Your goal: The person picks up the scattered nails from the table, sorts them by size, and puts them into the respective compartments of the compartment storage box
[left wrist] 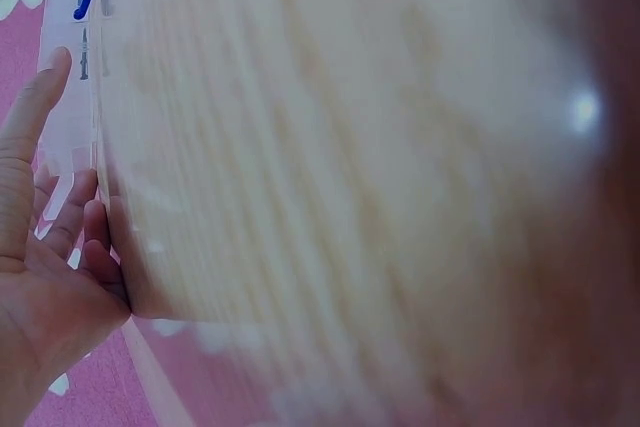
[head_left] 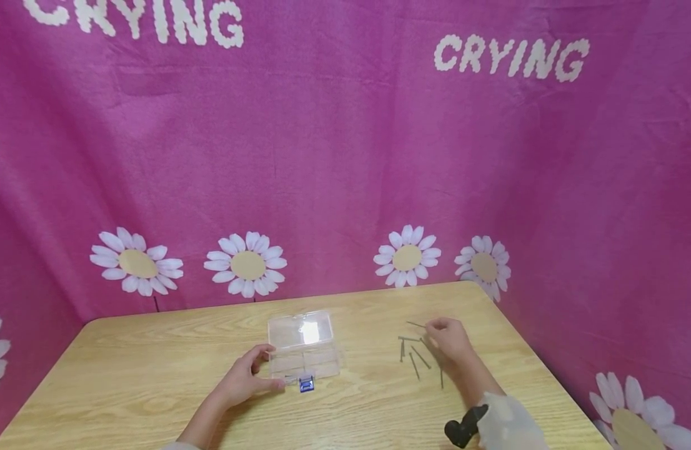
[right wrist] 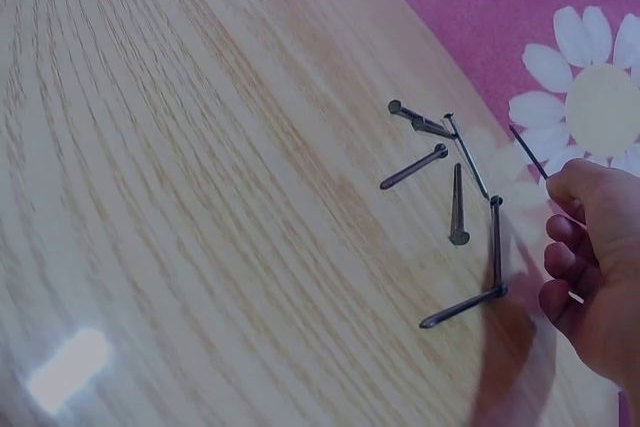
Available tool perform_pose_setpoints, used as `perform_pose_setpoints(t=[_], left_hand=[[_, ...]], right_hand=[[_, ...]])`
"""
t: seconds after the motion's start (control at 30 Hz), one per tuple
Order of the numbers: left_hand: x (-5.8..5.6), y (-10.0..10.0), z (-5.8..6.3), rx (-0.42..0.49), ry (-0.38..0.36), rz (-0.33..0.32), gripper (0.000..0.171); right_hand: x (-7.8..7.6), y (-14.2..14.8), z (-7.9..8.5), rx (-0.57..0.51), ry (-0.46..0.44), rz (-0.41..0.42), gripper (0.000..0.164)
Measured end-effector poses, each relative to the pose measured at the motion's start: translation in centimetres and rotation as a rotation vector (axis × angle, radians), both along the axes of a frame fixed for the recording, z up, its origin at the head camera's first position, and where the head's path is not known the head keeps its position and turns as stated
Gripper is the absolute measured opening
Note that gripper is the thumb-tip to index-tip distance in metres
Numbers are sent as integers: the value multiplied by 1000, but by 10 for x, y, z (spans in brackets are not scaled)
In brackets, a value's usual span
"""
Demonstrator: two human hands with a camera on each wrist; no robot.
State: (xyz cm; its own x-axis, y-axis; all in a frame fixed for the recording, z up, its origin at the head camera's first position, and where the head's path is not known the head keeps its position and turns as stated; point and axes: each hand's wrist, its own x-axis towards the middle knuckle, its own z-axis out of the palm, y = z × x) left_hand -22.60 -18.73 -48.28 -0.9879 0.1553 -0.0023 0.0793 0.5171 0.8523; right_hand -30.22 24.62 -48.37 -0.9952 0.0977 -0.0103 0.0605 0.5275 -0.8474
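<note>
My left hand (head_left: 247, 378) holds the left end of a clear plastic box (head_left: 322, 370), thumb at its front and fingers farther back. The box's lid (head_left: 289, 331) is raised at the back, and a blue latch (head_left: 307, 384) sits at the front. Close to the thumb, a nail (left wrist: 84, 52) shows in the box in the left wrist view. My right hand (head_left: 451, 337) pinches a nail (right wrist: 529, 153) between thumb and forefinger, above the table. Several loose nails (right wrist: 458, 207) lie on the wood beside that hand.
The wooden table (head_left: 154, 369) reaches a pink cloth backdrop (head_left: 334, 156) printed with white flowers along its back and right edges. A black strap piece (head_left: 465, 427) is at the right wrist.
</note>
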Motion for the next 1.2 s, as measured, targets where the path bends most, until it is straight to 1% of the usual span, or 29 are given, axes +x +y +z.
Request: perform_pose_setpoints(t=[0.27,0.37,0.43,0.47,0.53,0.6,0.7,0.83,0.9,1.03,1.2], left_hand=[[1,0,1,-25,-4,3,68],[2,0,1,-32,2,3,67],[2,0,1,-36,4,3,67],[2,0,1,-35,3,5,67],[1,1,1,-32,0,7,67],[1,1,1,-30,-5,10,67],[2,1,1,-30,-12,12,68],[2,1,1,-30,-15,8,68],[2,1,1,-25,-12,6,68],[2,2,2,-28,-6,6,67],[3,3,3,-33,0,10,67]], right_hand=[[2,-9,8,-164,-35,3,26],[4,-16,11,-203,-48,-18,25],[4,-21,13,-253,-80,-27,25],[4,-23,14,-258,-81,-29,25],[4,-27,15,-237,-69,-30,24],[4,-30,16,-191,-44,-17,24],[5,-35,18,-84,29,19,22],[9,-41,20,-28,82,65,21],[11,-45,21,-53,72,74,22],[12,-51,18,-138,36,64,20],[16,-63,21,-178,50,72,16]])
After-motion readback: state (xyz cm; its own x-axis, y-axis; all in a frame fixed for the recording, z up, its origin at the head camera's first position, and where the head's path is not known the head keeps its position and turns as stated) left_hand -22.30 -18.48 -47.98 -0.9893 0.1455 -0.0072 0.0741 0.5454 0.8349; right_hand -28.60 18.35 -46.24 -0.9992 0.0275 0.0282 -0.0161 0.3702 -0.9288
